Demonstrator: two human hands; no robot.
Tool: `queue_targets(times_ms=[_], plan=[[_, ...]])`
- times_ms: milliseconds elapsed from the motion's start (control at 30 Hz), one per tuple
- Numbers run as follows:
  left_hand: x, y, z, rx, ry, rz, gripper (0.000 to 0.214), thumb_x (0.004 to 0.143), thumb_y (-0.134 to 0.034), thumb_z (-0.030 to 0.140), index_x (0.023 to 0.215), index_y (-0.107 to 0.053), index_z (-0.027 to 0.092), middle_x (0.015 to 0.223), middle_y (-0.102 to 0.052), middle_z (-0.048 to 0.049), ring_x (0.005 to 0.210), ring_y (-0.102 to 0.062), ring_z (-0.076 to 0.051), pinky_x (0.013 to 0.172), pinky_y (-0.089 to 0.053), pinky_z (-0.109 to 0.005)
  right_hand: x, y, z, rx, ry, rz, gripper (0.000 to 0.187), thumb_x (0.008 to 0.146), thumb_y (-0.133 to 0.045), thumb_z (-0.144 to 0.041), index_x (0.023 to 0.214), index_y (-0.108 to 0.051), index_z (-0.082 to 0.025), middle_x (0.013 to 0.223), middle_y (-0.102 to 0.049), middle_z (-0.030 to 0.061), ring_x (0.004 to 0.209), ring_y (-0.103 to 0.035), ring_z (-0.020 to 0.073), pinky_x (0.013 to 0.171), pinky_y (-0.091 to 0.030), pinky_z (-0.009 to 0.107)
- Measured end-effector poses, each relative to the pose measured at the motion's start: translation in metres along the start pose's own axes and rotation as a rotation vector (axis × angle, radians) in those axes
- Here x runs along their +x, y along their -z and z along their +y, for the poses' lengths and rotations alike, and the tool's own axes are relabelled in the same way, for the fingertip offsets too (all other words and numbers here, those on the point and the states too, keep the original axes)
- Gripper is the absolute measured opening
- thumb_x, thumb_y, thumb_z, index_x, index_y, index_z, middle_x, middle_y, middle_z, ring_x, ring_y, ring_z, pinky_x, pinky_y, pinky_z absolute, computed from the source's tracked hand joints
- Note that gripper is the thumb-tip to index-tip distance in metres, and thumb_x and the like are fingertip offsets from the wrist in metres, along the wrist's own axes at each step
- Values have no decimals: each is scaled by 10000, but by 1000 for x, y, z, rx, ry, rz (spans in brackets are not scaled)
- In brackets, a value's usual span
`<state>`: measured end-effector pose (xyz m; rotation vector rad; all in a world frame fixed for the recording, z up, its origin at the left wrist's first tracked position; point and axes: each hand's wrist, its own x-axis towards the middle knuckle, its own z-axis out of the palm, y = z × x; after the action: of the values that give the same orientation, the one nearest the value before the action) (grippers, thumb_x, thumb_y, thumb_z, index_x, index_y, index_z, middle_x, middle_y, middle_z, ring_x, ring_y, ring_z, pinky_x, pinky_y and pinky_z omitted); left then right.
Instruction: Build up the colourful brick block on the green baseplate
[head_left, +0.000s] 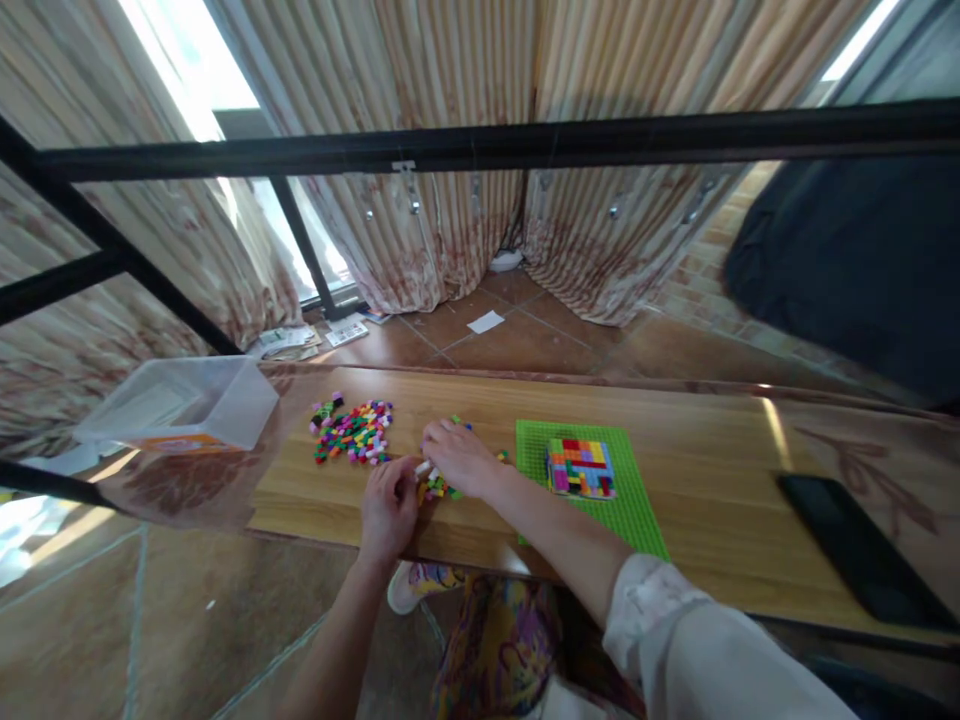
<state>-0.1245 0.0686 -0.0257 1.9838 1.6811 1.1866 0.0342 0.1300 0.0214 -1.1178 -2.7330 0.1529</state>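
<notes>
Noted far L: translucent plastic bin. Next, on desk: multicolour brick pile. L hand just beside, w/ fingers curled — grip contents can't tell. Btwn hands: white brick, at fingertips; holder unclear. R hand over smaller brick cluster, w/ fingers bent down; grip hidden, can't tell. Rec.: spread cluster lightly, pick singly, keep off L pile. Further R: green baseplate w/ brick block — don't brush w/ R forearm.
</notes>
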Motion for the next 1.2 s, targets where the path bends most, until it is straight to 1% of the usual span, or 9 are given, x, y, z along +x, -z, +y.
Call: queue_targets(times_ms=[167, 300, 433, 533, 633, 767, 933, 1033, 1200], plan=[[-1, 0, -2, -23, 50, 43, 245, 870, -501, 287, 1044, -643, 188, 1021, -681, -89, 967, -627, -229, 877, -496, -381, -22, 11, -9, 44, -114, 144, 225, 965, -418, -173, 954, -639, -132, 996, -617, 98, 980, -506, 203, 893, -399, 328], [-1, 1, -3, 10, 47, 33, 259, 853, -527, 308, 1044, -648, 181, 986, -684, -89, 928, -632, -231, 862, -504, -385, -68, 15, -23, 252, -283, 269, 173, 969, -439, -197, 986, -610, -176, 955, -640, 55, 932, -554, 173, 833, -415, 288], [-1, 1, 0, 46, 28, 18, 253, 841, -535, 290, 1039, -649, 179, 963, -679, -87, 900, -630, -227, 823, -514, -371, -125, -1, -30, 347, -437, 286, 214, 973, -414, -203, 918, -621, -200, 914, -659, 44, 881, -584, 173, 806, -431, 285], [-1, 0, 3, 69, -7, -9, 239, 839, -523, 243, 1033, -644, 176, 934, -672, -80, 885, -624, -215, 807, -513, -356, -150, -18, -29, 348, -542, 295, 266, 976, -377, -194, 926, -638, -203, 923, -669, 56, 873, -603, 179, 793, -447, 291], [-2, 1, 6, 93, -36, -26, 232, 837, -509, 206, 1026, -638, 169, 922, -668, -73, 888, -616, -207, 812, -506, -349, -154, -26, -30, 323, -568, 311, 273, 969, -372, -181, 985, -643, -210, 964, -676, 64, 893, -614, 177, 813, -453, 286], [-5, 0, 9, 110, -52, -49, 219, 846, -505, 195, 1016, -642, 174, 938, -675, -66, 917, -613, -203, 840, -493, -349, -138, -23, -36, 260, -600, 283, 264, 958, -381, -163, 1001, -639, -199, 980, -683, 77, 911, -620, 182, 814, -448, 281], [-3, -6, 19, 174, -82, -77, 207, 839, -548, 220, 1017, -643, 174, 956, -690, -69, 940, -607, -217, 871, -473, -358, -124, -21, -46, 193, -638, 255, 163, 943, -482, -249, 994, -630, -206, 946, -688, 66, 866, -636, 195, 767, -446, 291], [3, -11, 26, 254, -81, -117, 190, 853, -541, 230, 1000, -649, 179, 957, -701, -68, 917, -605, -224, 874, -457, -368, -126, -22, -48, 165, -626, 273, 150, 928, -528, -295, 986, -629, -201, 929, -682, 66, 853, -636, 196, 752, -441, 287], [19, -16, 34, 349, -56, -249, 193, 869, -500, 198, 966, -667, 194, 977, -707, -65, 938, -615, -224, 888, -447, -362, -139, -22, -47, 200, -585, 335, 163, 949, -481, -249, 972, -637, -205, 915, -668, 56, 863, -629, 178, 755, -435, 267]])
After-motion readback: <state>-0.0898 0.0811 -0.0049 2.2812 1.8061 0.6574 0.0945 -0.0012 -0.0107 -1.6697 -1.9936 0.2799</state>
